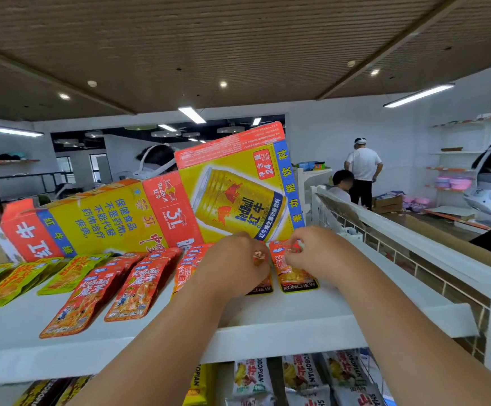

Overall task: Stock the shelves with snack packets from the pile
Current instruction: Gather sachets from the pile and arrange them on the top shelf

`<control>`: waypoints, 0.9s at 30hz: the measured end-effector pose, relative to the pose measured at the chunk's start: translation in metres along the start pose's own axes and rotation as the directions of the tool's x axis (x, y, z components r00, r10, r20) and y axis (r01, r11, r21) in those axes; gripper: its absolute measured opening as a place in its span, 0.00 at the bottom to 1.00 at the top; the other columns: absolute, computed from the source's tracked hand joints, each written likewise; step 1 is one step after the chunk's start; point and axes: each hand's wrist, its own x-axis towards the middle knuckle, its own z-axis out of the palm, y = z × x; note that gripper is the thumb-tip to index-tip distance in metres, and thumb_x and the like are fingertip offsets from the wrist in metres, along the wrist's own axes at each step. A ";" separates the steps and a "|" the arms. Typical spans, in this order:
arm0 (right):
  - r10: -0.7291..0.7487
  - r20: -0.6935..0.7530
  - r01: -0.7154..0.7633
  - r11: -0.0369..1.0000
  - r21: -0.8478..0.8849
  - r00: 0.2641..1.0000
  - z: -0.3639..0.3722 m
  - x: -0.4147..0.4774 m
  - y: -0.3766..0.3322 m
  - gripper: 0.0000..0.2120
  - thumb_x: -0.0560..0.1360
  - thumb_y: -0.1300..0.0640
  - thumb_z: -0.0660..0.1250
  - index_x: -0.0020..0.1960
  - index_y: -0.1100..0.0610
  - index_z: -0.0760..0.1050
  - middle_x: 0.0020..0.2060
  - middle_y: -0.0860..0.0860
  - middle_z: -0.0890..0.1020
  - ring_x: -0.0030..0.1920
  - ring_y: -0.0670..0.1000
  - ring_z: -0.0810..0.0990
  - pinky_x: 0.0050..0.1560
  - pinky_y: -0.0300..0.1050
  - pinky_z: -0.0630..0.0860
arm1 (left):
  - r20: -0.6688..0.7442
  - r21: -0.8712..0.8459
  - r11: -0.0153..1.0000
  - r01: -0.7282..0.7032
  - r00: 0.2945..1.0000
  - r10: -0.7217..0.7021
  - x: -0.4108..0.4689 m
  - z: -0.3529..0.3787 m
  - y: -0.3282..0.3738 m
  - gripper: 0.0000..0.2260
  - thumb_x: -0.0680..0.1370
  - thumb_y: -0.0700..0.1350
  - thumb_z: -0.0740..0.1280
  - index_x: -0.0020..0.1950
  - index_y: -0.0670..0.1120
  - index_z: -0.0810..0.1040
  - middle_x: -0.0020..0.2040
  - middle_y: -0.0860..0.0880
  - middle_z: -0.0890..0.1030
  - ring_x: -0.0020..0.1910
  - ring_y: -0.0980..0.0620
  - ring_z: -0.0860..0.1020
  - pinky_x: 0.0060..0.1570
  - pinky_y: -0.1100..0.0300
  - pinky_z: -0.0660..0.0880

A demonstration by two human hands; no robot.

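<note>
Both my hands are up on the top shelf (297,323), white, at its right part. R hand (311,253): thumb + fingers pinch the top edge of the end pkt (294,273), red, KONCHEW print at its foot, lying flat on the shelf. L hand (235,265): fingers curled over the 2nd pkt (263,287), just left of the end pkt. A bit of foil shows between my fingers, so that's a grip, narrow. Only that pkt's bottom strip shows under my hand.

Count on the shelf: 5 red columns incl. the 2 I hold. The other 3 red rows (139,288) are overlapped stacks, no. per stack can't tell. Left of them 3 green rows (13,282), also overlapped.

1 flattened Red Bull carton (180,206) stands tilted behind the pkts, along the shelf back.

Below: lower shelf pkts (303,376), 3 white ones across, 1 yellow to their left, dark ones further left.

Bkgd: 2 people (363,168) at right, 1 standing, 1 lower beside; a 3rd head w/ headset (156,159) behind the carton.
</note>
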 end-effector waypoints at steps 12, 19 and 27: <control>-0.057 -0.172 0.056 0.998 -0.012 0.983 -0.023 -0.024 -0.105 0.16 0.75 0.45 0.70 0.60 0.49 0.79 0.54 0.50 0.80 0.50 0.54 0.80 0.50 0.51 0.79 | -0.116 -0.035 0.998 0.049 0.992 -0.052 -0.031 -0.088 -0.055 0.19 0.78 0.56 0.67 0.70 0.59 0.77 0.62 0.52 0.78 0.59 0.48 0.78 0.55 0.55 0.76; -0.254 -0.128 0.261 0.965 0.039 0.959 -0.005 -0.039 -0.267 0.19 0.75 0.45 0.70 0.64 0.50 0.79 0.61 0.51 0.81 0.56 0.53 0.80 0.55 0.48 0.77 | -0.177 0.074 0.968 0.239 0.959 -0.223 -0.127 -0.193 -0.184 0.20 0.78 0.57 0.67 0.70 0.58 0.77 0.68 0.52 0.78 0.64 0.49 0.77 0.59 0.54 0.75; -0.477 -0.049 0.480 0.869 0.124 0.877 0.050 -0.066 -0.461 0.14 0.77 0.46 0.69 0.60 0.50 0.79 0.55 0.53 0.82 0.51 0.55 0.80 0.49 0.47 0.78 | -0.219 0.176 0.860 0.480 0.870 -0.441 -0.275 -0.306 -0.317 0.20 0.76 0.54 0.68 0.68 0.57 0.78 0.63 0.49 0.82 0.60 0.47 0.79 0.58 0.52 0.77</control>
